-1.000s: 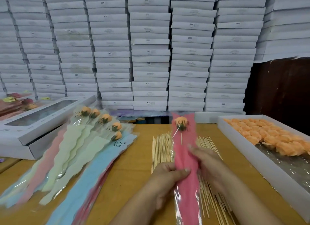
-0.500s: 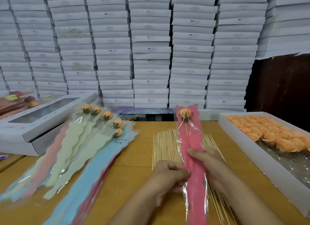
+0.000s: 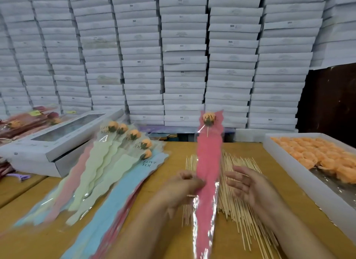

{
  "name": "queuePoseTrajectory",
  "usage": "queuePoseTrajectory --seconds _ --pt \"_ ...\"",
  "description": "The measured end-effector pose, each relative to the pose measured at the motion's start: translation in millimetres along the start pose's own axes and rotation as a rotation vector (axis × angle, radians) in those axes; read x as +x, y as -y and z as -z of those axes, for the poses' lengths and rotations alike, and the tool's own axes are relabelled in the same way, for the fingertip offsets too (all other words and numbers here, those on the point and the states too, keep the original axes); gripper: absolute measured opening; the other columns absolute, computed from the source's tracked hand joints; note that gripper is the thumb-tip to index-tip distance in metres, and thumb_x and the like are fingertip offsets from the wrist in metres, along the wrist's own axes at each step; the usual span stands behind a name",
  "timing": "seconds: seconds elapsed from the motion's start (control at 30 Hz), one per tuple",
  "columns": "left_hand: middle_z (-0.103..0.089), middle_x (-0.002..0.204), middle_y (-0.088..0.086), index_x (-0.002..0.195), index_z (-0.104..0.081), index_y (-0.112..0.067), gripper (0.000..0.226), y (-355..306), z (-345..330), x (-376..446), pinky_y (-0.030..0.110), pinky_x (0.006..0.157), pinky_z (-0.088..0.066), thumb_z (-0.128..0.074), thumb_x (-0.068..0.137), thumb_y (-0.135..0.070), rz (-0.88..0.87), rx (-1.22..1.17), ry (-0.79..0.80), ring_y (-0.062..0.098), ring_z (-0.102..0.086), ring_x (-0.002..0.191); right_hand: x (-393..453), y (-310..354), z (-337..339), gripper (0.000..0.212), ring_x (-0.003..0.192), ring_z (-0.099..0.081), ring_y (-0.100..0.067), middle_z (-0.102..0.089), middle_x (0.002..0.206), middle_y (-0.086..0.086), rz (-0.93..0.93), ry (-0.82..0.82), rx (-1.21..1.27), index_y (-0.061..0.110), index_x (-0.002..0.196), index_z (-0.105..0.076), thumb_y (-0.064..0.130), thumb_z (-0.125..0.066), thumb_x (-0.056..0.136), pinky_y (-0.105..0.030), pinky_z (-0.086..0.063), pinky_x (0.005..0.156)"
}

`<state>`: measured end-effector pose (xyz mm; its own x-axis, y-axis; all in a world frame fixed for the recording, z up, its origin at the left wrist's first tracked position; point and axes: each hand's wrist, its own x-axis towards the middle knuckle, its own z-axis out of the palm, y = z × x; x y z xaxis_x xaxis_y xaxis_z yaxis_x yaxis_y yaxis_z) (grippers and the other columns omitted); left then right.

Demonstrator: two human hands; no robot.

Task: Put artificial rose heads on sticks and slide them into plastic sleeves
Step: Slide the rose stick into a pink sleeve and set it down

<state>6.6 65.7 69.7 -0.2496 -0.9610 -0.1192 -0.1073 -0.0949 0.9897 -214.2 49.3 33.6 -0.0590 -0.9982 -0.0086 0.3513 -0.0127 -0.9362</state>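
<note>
On the surface [image 3: 173,229] before me lie the sticks [image 3: 237,201]; filled sleeves [image 3: 107,174] fan out to my left, the tray of rose heads [image 3: 327,158] sits right, stacked boxes [image 3: 183,56] behind

Bright, even light; motion blur throughout, wide-angle bowing at edges, glare on cellophane.

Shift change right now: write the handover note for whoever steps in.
Left hand pinches the pink sleeve; its grip alone holds it up. Right hand is open beside it, touching nothing.
Done: rose on stick sits at the sleeve's top; five finished sleeves lie on the left.
Left: lay this one on that pile, then more from the sticks and the tray of rose heads.
</note>
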Motion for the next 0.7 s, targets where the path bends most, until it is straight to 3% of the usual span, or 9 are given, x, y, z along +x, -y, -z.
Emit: queuePoseTrajectory --seconds 0.07,0.13,0.3,0.4,0.47,0.57,0.63,0.7 --pt "-0.077 0.094 0.009 0.096 -0.073 -0.009 0.008 -14 33 4 0.033 0.074 -0.061 -0.066 0.094 -0.009 -0.025 0.042 -0.087 0.019 -0.073 0.083 1 1 3 0.026 0.077 -0.074 -0.018 -0.077 0.101 -0.012 -0.003 -0.003 -0.001 0.008 0.114 -0.065 0.025 -0.055 0.099 -0.025 -0.053 0.057" --pt "-0.075 0.080 0.005 0.091 -0.071 -0.009 0.008 -24 71 9 0.025 0.061 -0.056 -0.063 0.095 -0.007 -0.041 0.131 -0.207 0.013 -0.070 0.068 1 1 4 0.026 0.078 -0.074 -0.018 -0.077 0.102 -0.012 0.006 0.004 -0.020 0.008 0.115 -0.065 0.026 -0.056 0.097 -0.029 -0.052 0.062" --pt "-0.063 0.076 0.011 0.081 -0.064 -0.008 0.018 -22 170 24 0.022 0.051 -0.052 -0.060 0.094 0.004 -0.049 0.270 -0.591 0.015 -0.059 0.054 2 -1 5 0.026 0.079 -0.073 -0.017 -0.077 0.103 -0.011 0.011 0.030 -0.034 0.011 0.116 -0.066 0.027 -0.056 0.097 -0.033 -0.051 0.068" --pt "-0.061 0.078 0.014 0.098 -0.067 0.000 0.009 -1 217 27 0.027 0.059 -0.048 -0.066 0.090 0.005 0.016 0.372 -0.744 0.022 -0.054 0.055 3 -1 5 0.024 0.076 -0.073 -0.016 -0.077 0.101 -0.011 0.009 0.024 -0.039 0.011 0.116 -0.066 0.024 -0.053 0.099 -0.031 -0.051 0.065" --pt "-0.064 0.083 0.016 0.110 -0.068 0.002 0.023 19 235 27 0.034 0.071 -0.048 -0.069 0.088 0.003 0.081 0.485 -0.789 0.026 -0.057 0.067 4 0 5 0.023 0.074 -0.073 -0.015 -0.077 0.099 -0.011 0.007 0.017 -0.041 0.011 0.115 -0.066 0.021 -0.052 0.100 -0.029 -0.051 0.062" --pt "-0.068 0.114 0.021 0.120 -0.067 -0.002 0.032 46 240 20 0.037 0.084 -0.048 -0.068 0.088 -0.007 0.125 0.718 -0.878 0.034 -0.062 0.092 3 0 6 0.022 0.072 -0.072 -0.015 -0.077 0.097 -0.012 0.005 0.006 -0.043 0.010 0.113 -0.067 0.016 -0.050 0.100 -0.028 -0.051 0.060" --pt "-0.068 0.117 0.020 0.126 -0.062 -0.004 0.038 56 235 18 0.037 0.084 -0.047 -0.065 0.088 -0.010 0.102 0.833 -0.934 0.036 -0.063 0.100 3 1 6 0.022 0.071 -0.071 -0.014 -0.077 0.096 -0.012 0.004 0.001 -0.046 0.010 0.113 -0.067 0.013 -0.049 0.100 -0.026 -0.052 0.058" --pt "-0.070 0.105 0.021 0.121 -0.061 -0.005 0.034 61 231 18 0.038 0.077 -0.048 -0.063 0.087 -0.007 0.074 0.913 -0.968 0.039 -0.063 0.098 2 1 6 0.023 0.070 -0.071 -0.014 -0.077 0.094 -0.012 0.005 -0.002 -0.046 0.009 0.113 -0.067 0.011 -0.048 0.100 -0.024 -0.053 0.055"
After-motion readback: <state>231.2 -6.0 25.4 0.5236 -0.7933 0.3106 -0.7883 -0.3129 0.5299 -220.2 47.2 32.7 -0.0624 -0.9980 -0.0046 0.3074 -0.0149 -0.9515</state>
